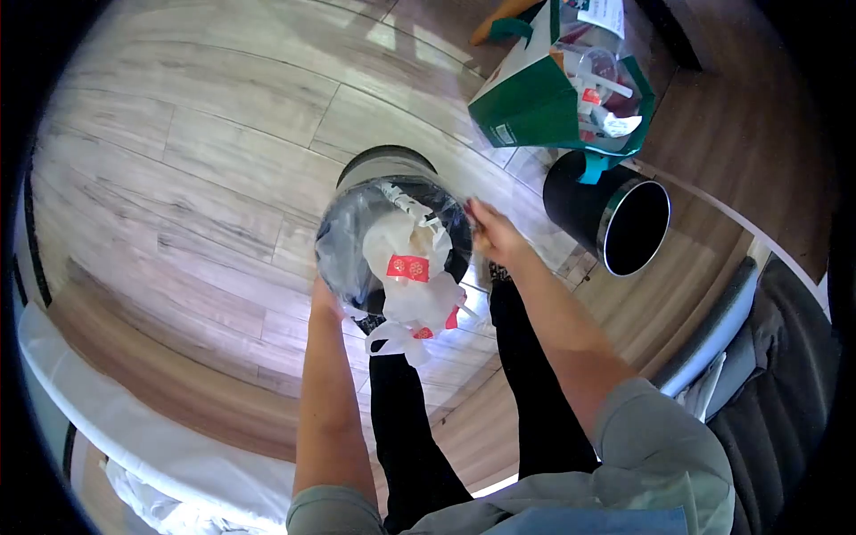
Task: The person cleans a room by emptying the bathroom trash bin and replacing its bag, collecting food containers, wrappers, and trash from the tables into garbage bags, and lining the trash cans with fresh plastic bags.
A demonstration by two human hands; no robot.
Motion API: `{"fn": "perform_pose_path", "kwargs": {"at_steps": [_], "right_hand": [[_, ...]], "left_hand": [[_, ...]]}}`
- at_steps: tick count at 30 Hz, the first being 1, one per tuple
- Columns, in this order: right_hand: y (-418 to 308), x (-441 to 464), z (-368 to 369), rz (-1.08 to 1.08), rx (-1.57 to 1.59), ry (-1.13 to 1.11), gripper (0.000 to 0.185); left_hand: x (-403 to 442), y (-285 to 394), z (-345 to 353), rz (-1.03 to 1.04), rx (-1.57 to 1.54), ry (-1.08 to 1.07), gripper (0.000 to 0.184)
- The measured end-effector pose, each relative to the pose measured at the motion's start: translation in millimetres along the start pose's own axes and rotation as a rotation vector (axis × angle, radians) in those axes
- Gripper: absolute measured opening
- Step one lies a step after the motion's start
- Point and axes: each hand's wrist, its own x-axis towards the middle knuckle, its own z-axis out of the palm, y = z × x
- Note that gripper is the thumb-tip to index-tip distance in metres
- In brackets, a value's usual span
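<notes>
A trash bin (385, 162) stands tilted in front of me, lined with a clear plastic bag (337, 242). Inside the liner lies crumpled white plastic packaging (385, 241) with red printed patches, and part of it hangs over the near rim. At the rim's right side, my right hand (497, 234) has its fingers closed on the edge of the clear liner. My left hand (326, 300) is against the bin's left side, mostly covered by the liner, so its fingers are hidden.
A second black bin (584, 201) with a shiny rim lies tipped on its side at right. Behind it, a green paper bag (535, 102) holds cups and wrappers. A dark grey chair (776, 383) is at the right edge; white bedding (152, 428) at lower left.
</notes>
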Motion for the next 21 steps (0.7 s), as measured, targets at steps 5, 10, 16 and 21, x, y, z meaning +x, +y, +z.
{"fn": "perform_pose_path", "kwargs": {"at_steps": [5,10,16,21], "right_hand": [[-47,-20,65,0.118,-0.336,0.081,0.036],[-44,-48,47,0.011,-0.246,-0.009,0.023],[-55,-121,70,-0.252,-0.505,0.092,0.019],[-53,-161,80,-0.698,-1.128,0.156,0.013]], "left_hand": [[-33,11,22,-0.042,0.006,-0.009,0.047],[-68,13,20,-0.01,0.032,0.046,0.036],[-126,32,55,0.154,0.201,0.293,0.016],[-152,34,59,0.138,0.738,0.343,0.026]]}}
